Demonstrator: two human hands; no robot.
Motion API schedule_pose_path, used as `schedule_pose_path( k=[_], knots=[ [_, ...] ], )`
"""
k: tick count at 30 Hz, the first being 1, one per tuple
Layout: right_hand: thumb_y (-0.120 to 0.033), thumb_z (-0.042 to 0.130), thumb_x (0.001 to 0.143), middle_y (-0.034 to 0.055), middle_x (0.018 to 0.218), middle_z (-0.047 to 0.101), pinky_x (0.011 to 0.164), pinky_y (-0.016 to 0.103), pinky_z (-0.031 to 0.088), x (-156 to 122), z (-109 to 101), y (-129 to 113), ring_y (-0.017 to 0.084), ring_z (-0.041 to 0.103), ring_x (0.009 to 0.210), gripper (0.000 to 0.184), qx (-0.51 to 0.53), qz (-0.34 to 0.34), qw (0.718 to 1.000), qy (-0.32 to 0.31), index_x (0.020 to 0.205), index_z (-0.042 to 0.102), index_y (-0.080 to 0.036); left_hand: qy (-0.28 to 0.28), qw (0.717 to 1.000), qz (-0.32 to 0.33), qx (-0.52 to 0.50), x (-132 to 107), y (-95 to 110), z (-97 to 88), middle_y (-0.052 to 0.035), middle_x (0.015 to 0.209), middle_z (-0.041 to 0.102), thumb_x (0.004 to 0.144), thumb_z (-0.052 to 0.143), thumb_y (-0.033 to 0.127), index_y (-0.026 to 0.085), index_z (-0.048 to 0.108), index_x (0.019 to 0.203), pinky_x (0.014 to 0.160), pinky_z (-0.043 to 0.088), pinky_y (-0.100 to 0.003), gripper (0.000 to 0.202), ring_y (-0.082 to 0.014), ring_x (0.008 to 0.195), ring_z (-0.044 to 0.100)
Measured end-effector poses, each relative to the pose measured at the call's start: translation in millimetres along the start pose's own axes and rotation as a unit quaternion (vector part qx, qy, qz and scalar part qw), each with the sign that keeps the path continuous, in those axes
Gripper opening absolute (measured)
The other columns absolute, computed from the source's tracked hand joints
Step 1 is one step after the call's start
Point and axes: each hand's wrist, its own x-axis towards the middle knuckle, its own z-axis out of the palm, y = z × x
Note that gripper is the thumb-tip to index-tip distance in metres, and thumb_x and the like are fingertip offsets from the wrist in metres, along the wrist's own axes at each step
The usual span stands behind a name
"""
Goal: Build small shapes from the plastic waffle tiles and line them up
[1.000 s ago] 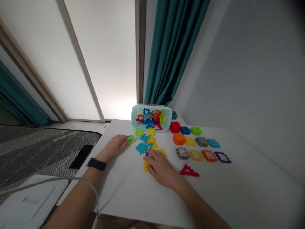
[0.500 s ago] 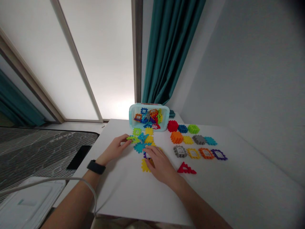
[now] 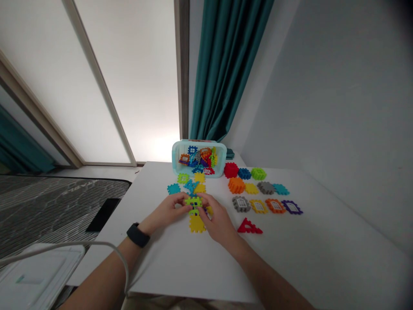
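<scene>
Lime block (image 3: 193,201) pinched at both edges by fingertips of left hand (image 3: 169,209) and right hand (image 3: 217,213); even two-sided pinch keeps block steady; yellow block (image 3: 196,224) just beside; teal tub (image 3: 198,158) beyond, on desk (image 3: 161,269).

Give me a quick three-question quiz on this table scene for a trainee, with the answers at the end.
1. What do the left hand and the right hand hold between them?
2. True or false: the red triangular piece lies to the right of the right hand.
3. What colour is the block just below the hands? A red, B yellow, C purple.

Key: 1. A lime-green block. 2. True. 3. B.
</scene>
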Motion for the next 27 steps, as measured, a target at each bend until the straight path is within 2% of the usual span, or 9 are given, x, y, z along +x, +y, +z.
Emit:
schedule_pose_path(
  k=[3, 7, 9, 11, 16, 21, 27],
  knots=[
    [-0.022, 0.051, 0.091, 0.0045, 0.095, 0.07, 0.08, 0.034, 0.054, 1.6, -1.3, -2.8, 0.02, 0.066, 0.085, 0.028, 0.016, 0.013, 1.0, 0.005, 0.116, 0.062, -0.022, 0.024, 0.998, 0.025, 0.053, -2.5, 2.5, 2.8, -0.0032, 0.088, 0.068, 0.094, 0.061, 0.042, 0.019, 0.062, 0.117, 0.073, 0.052, -0.03, 0.033, -0.0179, 0.078, 0.062],
    [-0.026, 0.053, 0.09, 0.0017, 0.087, 0.067, 0.076, 0.03, 0.054, 4.3, -3.7, -4.2, 0.018, 0.065, 0.08, 0.024, 0.053, 0.044, 0.997, 0.042, 0.112, 0.064, -0.023, 0.051, 0.98, 0.1, 0.163, -6.6, 3.4, 3.0, -0.0088, 0.11, 0.068, 0.088, 0.07, 0.039, 0.023, 0.052, 0.134, 0.088, 0.053, -0.038, 0.052, -0.0234, 0.096, 0.065],
    [-0.028, 0.054, 0.091, 0.0002, 0.083, 0.064, 0.075, 0.029, 0.054, 5.3, -4.6, -2.6, 0.017, 0.064, 0.078, 0.025, 0.08, 0.061, 0.994, 0.053, 0.113, 0.064, -0.022, 0.057, 0.968, 0.13, 0.206, -7.3, 3.0, 1.9, -0.0105, 0.117, 0.066, 0.085, 0.074, 0.04, 0.024, 0.05, 0.135, 0.093, 0.053, -0.041, 0.057, -0.0261, 0.105, 0.064],
    [-0.029, 0.055, 0.091, -0.0008, 0.08, 0.061, 0.074, 0.029, 0.053, 5.9, -4.8, -0.1, 0.016, 0.063, 0.075, 0.025, 0.108, 0.074, 0.99, 0.056, 0.113, 0.063, -0.022, 0.065, 0.959, 0.148, 0.232, -7.1, 3.4, 0.5, -0.0105, 0.118, 0.065, 0.086, 0.073, 0.039, 0.024, 0.052, 0.132, 0.094, 0.054, -0.042, 0.052, -0.0266, 0.108, 0.063],
    [-0.03, 0.056, 0.092, -0.0019, 0.077, 0.059, 0.069, 0.027, 0.051, 6.3, -3.6, 4.3, 0.015, 0.061, 0.072, 0.025, 0.16, 0.085, 0.982, 0.051, 0.114, 0.061, -0.021, 0.079, 0.944, 0.178, 0.267, -6.0, 7.3, -2.1, -0.0111, 0.115, 0.063, 0.087, 0.07, 0.035, 0.022, 0.057, 0.126, 0.092, 0.055, -0.041, 0.042, -0.0264, 0.107, 0.064],
    [-0.032, 0.057, 0.092, -0.0014, 0.079, 0.06, 0.071, 0.028, 0.052, 5.7, -3.0, 5.5, 0.015, 0.062, 0.075, 0.027, 0.163, 0.082, 0.982, 0.051, 0.116, 0.061, -0.021, 0.088, 0.94, 0.178, 0.276, -6.7, 7.8, -0.9, -0.0117, 0.117, 0.062, 0.082, 0.073, 0.03, 0.021, 0.057, 0.124, 0.091, 0.056, -0.042, 0.046, -0.0274, 0.108, 0.064],
    [-0.035, 0.059, 0.092, -0.0023, 0.079, 0.056, 0.071, 0.028, 0.052, 5.1, -1.2, 8.1, 0.015, 0.061, 0.073, 0.027, 0.169, 0.088, 0.981, 0.045, 0.116, 0.061, -0.021, 0.091, 0.941, 0.175, 0.274, -7.0, 7.7, 0.2, -0.0114, 0.118, 0.062, 0.083, 0.075, 0.038, 0.024, 0.055, 0.125, 0.092, 0.055, -0.044, 0.049, -0.0279, 0.109, 0.064]
  ],
)
